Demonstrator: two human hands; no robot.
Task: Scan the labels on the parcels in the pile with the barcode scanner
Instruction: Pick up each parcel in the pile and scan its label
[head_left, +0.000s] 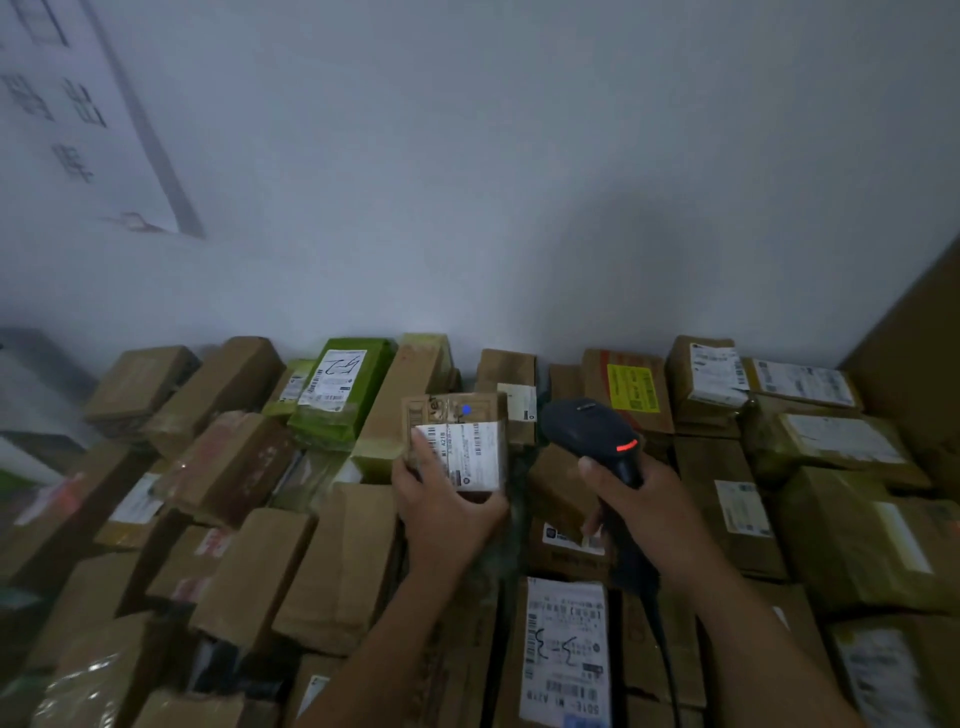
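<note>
My left hand (447, 506) grips a small brown parcel (457, 415) from below and lifts it above the pile, its white barcode label (470, 454) facing me. A blue light dot (466, 410) sits on the parcel above the label. My right hand (641, 512) holds the black barcode scanner (589, 428) by its handle, just right of the parcel. A red light glows on the scanner's head, and its cable (660, 639) trails down towards me.
A pile of brown cardboard parcels fills the lower view, several with white labels. A green mailer (345, 392) lies at the back, and a box with a yellow label (631, 388) behind the scanner. A white wall stands behind the pile, a tall cardboard sheet (914, 364) at right.
</note>
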